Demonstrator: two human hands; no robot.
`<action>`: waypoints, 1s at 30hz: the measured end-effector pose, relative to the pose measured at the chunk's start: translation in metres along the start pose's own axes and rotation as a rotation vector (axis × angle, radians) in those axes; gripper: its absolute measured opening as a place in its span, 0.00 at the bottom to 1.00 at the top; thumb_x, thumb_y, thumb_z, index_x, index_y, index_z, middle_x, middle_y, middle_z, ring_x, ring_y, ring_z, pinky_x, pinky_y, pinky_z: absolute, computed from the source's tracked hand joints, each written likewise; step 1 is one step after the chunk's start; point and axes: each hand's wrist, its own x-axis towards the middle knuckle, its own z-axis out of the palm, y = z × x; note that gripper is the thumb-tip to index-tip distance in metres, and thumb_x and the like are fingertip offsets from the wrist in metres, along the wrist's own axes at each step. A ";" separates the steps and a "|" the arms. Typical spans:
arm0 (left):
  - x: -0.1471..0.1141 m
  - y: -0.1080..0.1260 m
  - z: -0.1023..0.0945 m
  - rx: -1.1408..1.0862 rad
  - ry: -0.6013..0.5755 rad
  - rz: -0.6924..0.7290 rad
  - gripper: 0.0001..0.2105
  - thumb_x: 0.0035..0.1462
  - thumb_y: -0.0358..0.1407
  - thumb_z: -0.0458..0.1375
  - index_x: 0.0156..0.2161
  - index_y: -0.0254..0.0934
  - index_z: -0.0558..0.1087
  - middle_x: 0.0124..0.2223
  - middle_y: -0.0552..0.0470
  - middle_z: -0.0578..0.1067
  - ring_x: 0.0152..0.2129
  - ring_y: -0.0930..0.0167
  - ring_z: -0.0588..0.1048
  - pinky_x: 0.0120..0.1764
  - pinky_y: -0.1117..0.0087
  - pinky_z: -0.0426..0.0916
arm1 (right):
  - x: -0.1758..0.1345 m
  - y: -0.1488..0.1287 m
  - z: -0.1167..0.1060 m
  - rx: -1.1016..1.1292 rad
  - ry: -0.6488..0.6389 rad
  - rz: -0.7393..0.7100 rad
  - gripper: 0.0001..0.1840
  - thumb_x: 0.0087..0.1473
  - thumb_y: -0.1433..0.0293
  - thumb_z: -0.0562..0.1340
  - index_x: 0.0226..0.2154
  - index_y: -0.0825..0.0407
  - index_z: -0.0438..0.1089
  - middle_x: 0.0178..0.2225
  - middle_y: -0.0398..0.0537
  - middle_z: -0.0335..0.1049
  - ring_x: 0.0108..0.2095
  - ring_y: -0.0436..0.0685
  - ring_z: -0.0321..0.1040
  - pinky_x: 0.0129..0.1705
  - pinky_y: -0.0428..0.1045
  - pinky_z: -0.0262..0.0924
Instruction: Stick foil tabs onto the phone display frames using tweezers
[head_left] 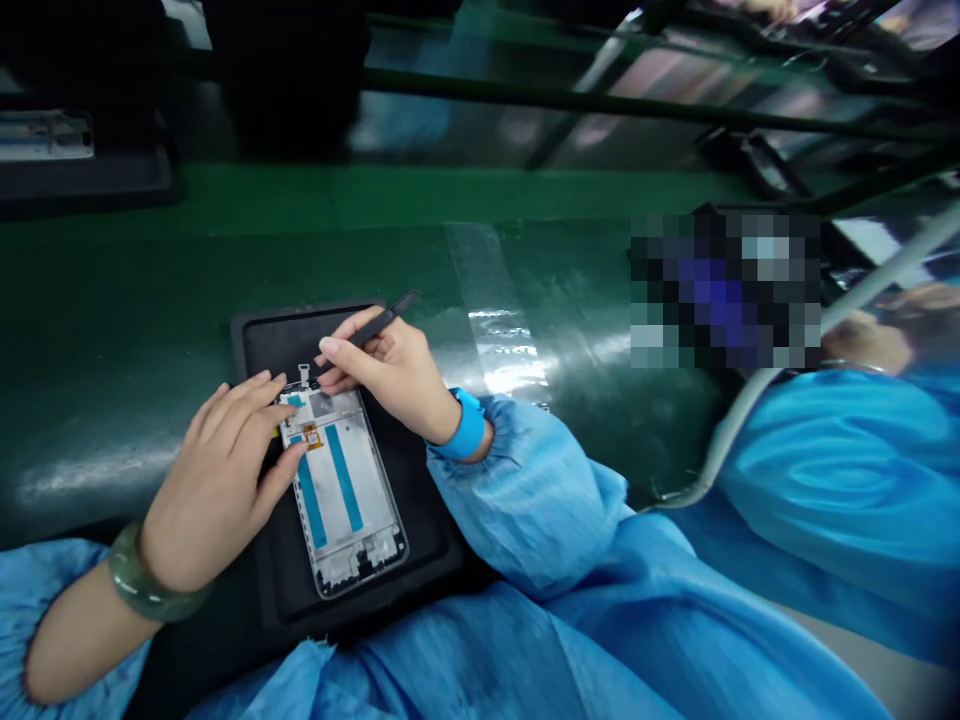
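While the work proceeds on a dark green, glossy bench surface (135,320), one shallow black rectangular tray (274,345) with a raised rim lies in front of the person. Inside it is a flat silver phone-shaped frame (377,485) with rounded corners, lying at a slant and bearing long teal-blue strips (344,478). A small orange-brown flexible piece (310,437) sits near the frame's upper left part, and a small pale metal tab (304,372) stands out beyond its top edge.

The left hand (221,475), wearing a green stone-like bangle (154,585), is spread, its fingertips at the frame's upper left side. The right hand (397,375), with a bright blue wristband (463,425), pinches a slim black tool (384,318) between thumb and fingers above the frame's top end; whether its tip touches is unclear.

A second black tray (131,180), upper left, contains a silver panel (45,140). At right is a co-worker's blue sleeve (847,460).
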 end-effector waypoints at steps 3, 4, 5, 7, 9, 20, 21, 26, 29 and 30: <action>-0.002 0.000 -0.003 -0.051 -0.018 -0.011 0.14 0.60 0.40 0.52 0.49 0.35 0.65 0.56 0.43 0.67 0.57 0.62 0.62 0.58 0.52 0.57 | -0.004 -0.001 -0.001 -0.069 -0.015 0.015 0.17 0.44 0.60 0.68 0.29 0.53 0.63 0.21 0.36 0.66 0.22 0.47 0.72 0.25 0.42 0.70; -0.001 -0.001 -0.003 -0.061 -0.018 -0.010 0.14 0.60 0.40 0.52 0.48 0.36 0.65 0.56 0.44 0.67 0.57 0.62 0.62 0.58 0.52 0.57 | -0.005 -0.001 -0.001 -0.097 -0.022 0.017 0.17 0.45 0.60 0.67 0.29 0.53 0.63 0.21 0.36 0.67 0.22 0.47 0.72 0.25 0.42 0.70; -0.001 -0.001 -0.004 -0.066 -0.016 -0.009 0.14 0.60 0.40 0.52 0.48 0.36 0.66 0.55 0.44 0.68 0.57 0.62 0.62 0.59 0.52 0.57 | -0.007 -0.001 -0.002 -0.125 -0.027 0.014 0.16 0.45 0.61 0.67 0.29 0.53 0.63 0.21 0.36 0.67 0.22 0.48 0.72 0.25 0.42 0.70; 0.000 -0.001 -0.006 -0.073 -0.012 -0.006 0.13 0.60 0.39 0.53 0.48 0.35 0.66 0.54 0.43 0.68 0.56 0.62 0.63 0.58 0.52 0.57 | -0.009 -0.001 -0.003 -0.187 -0.032 0.001 0.16 0.45 0.62 0.68 0.29 0.53 0.64 0.21 0.37 0.68 0.22 0.48 0.72 0.25 0.43 0.70; 0.001 0.000 -0.007 -0.078 -0.010 -0.007 0.13 0.59 0.39 0.53 0.47 0.35 0.66 0.54 0.43 0.69 0.56 0.62 0.63 0.58 0.52 0.57 | -0.011 0.000 -0.004 -0.250 -0.036 -0.016 0.15 0.45 0.62 0.68 0.30 0.53 0.64 0.22 0.38 0.69 0.23 0.49 0.73 0.26 0.43 0.70; 0.002 0.002 -0.012 -0.093 -0.018 -0.003 0.13 0.58 0.37 0.55 0.47 0.35 0.66 0.53 0.43 0.69 0.55 0.61 0.64 0.58 0.52 0.59 | -0.012 0.002 -0.005 -0.329 -0.080 -0.076 0.13 0.49 0.62 0.65 0.32 0.52 0.65 0.24 0.37 0.69 0.26 0.50 0.74 0.28 0.44 0.69; 0.002 0.002 -0.012 -0.092 -0.019 -0.001 0.13 0.58 0.37 0.55 0.47 0.35 0.66 0.53 0.43 0.69 0.55 0.61 0.64 0.58 0.52 0.58 | -0.012 0.002 -0.005 -0.329 -0.085 -0.081 0.12 0.49 0.62 0.65 0.32 0.51 0.64 0.24 0.37 0.69 0.26 0.50 0.74 0.28 0.44 0.70; 0.003 0.003 -0.013 -0.087 -0.019 0.001 0.13 0.59 0.38 0.54 0.47 0.34 0.66 0.53 0.42 0.69 0.56 0.61 0.63 0.58 0.52 0.58 | -0.011 0.000 -0.005 -0.372 -0.101 -0.081 0.12 0.50 0.61 0.64 0.32 0.49 0.64 0.24 0.37 0.70 0.27 0.51 0.74 0.30 0.46 0.70; 0.002 0.003 -0.013 -0.069 -0.025 -0.005 0.13 0.59 0.38 0.54 0.47 0.35 0.66 0.53 0.43 0.69 0.56 0.61 0.63 0.58 0.52 0.57 | -0.011 -0.001 -0.004 -0.391 -0.103 -0.088 0.12 0.50 0.60 0.64 0.32 0.49 0.63 0.24 0.37 0.70 0.27 0.51 0.74 0.31 0.47 0.69; 0.002 0.002 -0.013 -0.063 -0.027 -0.006 0.13 0.59 0.38 0.54 0.47 0.35 0.66 0.53 0.43 0.69 0.56 0.61 0.63 0.58 0.52 0.57 | -0.011 -0.001 -0.004 -0.393 -0.104 -0.092 0.12 0.50 0.61 0.64 0.32 0.49 0.63 0.24 0.37 0.70 0.27 0.51 0.74 0.31 0.47 0.69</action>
